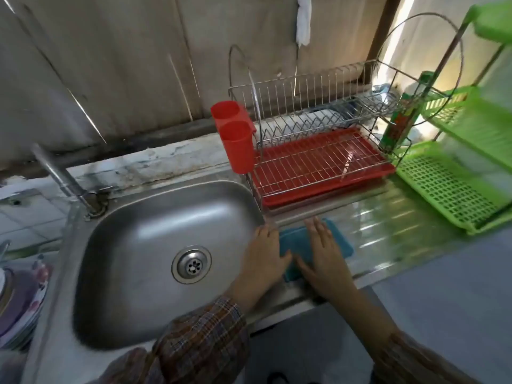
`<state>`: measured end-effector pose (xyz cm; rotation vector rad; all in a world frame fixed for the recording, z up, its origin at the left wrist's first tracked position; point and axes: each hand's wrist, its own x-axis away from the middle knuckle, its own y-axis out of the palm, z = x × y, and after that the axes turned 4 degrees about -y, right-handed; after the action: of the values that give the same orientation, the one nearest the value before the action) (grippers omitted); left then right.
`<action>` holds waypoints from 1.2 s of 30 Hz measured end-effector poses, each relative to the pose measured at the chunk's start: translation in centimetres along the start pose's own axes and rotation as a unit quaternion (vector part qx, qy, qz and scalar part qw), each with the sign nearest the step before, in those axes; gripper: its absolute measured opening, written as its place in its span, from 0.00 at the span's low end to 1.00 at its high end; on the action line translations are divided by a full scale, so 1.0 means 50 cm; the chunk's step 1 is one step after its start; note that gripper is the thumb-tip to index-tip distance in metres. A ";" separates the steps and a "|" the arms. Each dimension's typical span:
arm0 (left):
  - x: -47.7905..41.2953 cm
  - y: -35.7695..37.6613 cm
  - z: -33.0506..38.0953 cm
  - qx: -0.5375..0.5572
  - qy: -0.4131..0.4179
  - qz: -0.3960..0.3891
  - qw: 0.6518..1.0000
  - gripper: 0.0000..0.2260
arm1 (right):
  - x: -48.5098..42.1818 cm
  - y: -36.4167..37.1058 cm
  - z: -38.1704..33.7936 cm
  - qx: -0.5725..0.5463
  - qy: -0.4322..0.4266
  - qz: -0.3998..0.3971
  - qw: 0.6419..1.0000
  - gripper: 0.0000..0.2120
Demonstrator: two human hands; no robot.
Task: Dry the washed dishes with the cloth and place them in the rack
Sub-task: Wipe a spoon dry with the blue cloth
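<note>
Both hands flat, fingers straight, nothing clasped: left hand (263,253) at the left edge of the cloth (295,241), right hand (324,256) across it.
Cloth: teal, folded, on the draining board beside the sink (166,206); probably soft, limp, best pinched at a corner.
Plates (19,300): stacked far left, likely slippery, breakable.
Rack (318,162): behind the cloth, across the basin from the plates.

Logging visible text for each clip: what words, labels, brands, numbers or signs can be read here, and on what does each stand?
No text can be read here.
Green bottle at the right end of the dish rack: label with red and yellow print, too blurred to read.
Plates at the left edge: coloured pattern, no lettering visible.
Red cup holder, cloth: no print.
</note>
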<state>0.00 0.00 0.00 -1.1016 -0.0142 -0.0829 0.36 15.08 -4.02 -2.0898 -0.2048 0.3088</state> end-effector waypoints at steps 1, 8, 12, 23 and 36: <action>-0.008 0.008 0.004 0.012 -0.004 -0.017 1.000 0.22 | -0.004 0.000 0.007 0.001 0.015 0.002 1.000 0.40; -0.054 0.047 0.018 -0.031 -0.012 -0.049 0.998 0.27 | -0.031 -0.029 0.038 0.042 0.124 -0.057 0.990 0.40; -0.075 0.042 0.021 -0.065 -0.039 -0.104 0.992 0.27 | -0.053 -0.040 0.031 -0.008 0.177 -0.031 0.984 0.39; -0.007 -0.061 -0.047 0.341 -0.131 -0.091 0.927 0.07 | -0.119 -0.087 -0.065 -0.152 0.140 -0.044 0.977 0.18; 0.156 -0.298 -0.175 0.330 -0.271 0.223 0.877 0.07 | -0.130 0.064 -0.467 -0.569 0.210 -0.249 0.755 0.27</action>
<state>6.43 -14.97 9.74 -0.3903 -0.2735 0.6134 1.27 -7.40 5.59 -3.0709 -0.8153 -0.8355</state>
